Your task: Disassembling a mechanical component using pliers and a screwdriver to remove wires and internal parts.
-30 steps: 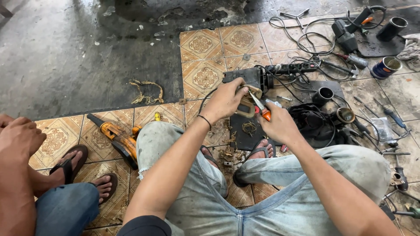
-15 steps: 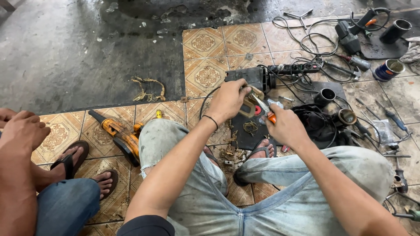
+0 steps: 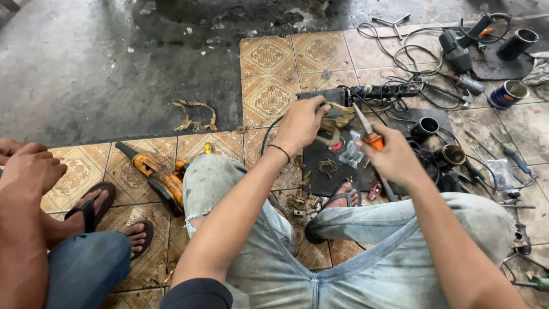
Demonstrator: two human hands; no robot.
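Observation:
My left hand (image 3: 302,123) grips a small tan and metal wound part (image 3: 336,121) and holds it above a dark mat (image 3: 320,166) on the tiled floor. My right hand (image 3: 394,157) is closed around a soldering iron (image 3: 366,129) with an orange collar; its metal tip points up and left at the part. A black band circles my left wrist. I sit with my knees apart in torn light jeans, one sandalled foot (image 3: 342,201) resting on the mat's edge.
An orange and black power tool (image 3: 157,177) lies left of my knee. Another person's arm (image 3: 26,189) and sandalled feet are at the far left. Black power strip (image 3: 383,90), cables, metal cylinders (image 3: 424,127), a can (image 3: 508,94) and hand tools crowd the right.
My right hand has tilted the soldering iron more upright and shifted slightly right. My left hand still holds the part at the same spot. The other person's arm barely moved.

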